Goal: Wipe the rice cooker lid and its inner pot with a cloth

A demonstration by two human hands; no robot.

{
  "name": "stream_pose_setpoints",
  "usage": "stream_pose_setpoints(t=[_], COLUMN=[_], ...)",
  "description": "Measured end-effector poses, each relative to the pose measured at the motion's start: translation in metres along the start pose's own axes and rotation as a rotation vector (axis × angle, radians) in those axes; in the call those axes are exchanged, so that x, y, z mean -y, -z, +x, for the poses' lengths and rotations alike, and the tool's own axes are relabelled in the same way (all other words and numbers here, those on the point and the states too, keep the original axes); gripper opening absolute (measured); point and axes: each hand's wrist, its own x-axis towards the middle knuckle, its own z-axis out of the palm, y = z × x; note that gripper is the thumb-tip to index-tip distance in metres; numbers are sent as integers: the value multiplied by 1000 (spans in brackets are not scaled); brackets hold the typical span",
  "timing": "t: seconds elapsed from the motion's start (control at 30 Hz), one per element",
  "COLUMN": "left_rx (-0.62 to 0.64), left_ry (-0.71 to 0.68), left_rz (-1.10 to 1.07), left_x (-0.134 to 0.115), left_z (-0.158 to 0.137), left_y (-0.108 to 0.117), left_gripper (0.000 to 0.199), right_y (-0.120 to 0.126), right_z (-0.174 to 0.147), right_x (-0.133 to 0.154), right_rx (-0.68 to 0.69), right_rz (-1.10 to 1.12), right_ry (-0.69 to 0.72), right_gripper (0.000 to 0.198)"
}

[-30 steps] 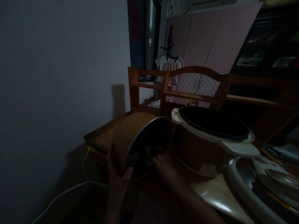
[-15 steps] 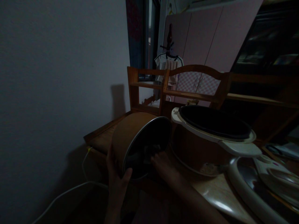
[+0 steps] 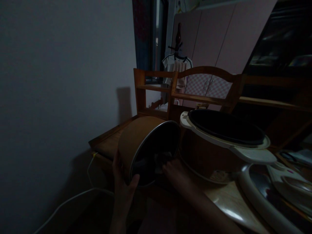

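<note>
A dim room. Just right of the fingers stands an open rice cooker on a wooden table. The inner pot, tipped on its side, lies between both hands. The left hand curls around its lower rim, thumb on the edge. The right hand reaches into the pot's mouth, fingers closed on a dark cloth.

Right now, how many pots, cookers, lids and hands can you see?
Pots: 1, the inner pot tipped on its side
Cookers: 1, the rice cooker
Lids: 1, the open lid
Hands: 2, left hand, right hand
Total: 5
</note>
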Motion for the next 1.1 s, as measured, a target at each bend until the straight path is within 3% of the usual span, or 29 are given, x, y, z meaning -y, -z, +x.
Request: stream_pose_setpoints(t=[0.2, 0.33, 0.6, 0.83, 1.1], left_rx=[-5, -10, 5, 127, 109], left_ry=[-26, 0, 22, 4, -40], left_rz=[-7, 1, -52, -136, -40], left_x=[7, 7, 6, 10, 12], left_z=[1, 0, -1, 0, -1], left_y=[2, 2, 2, 0, 3], left_gripper=[93, 94, 95, 105, 103], right_y=[-16, -13, 15, 32, 35], right_z=[-11, -17, -17, -11, -13], right_x=[-13, -14, -8, -7, -8], right_rx=[-102, -135, -8, 50, 100], right_rz=[-20, -23, 69, 138, 263], right_ry=[79, 106, 16, 1, -69], right_gripper=[18, 20, 33, 51, 49])
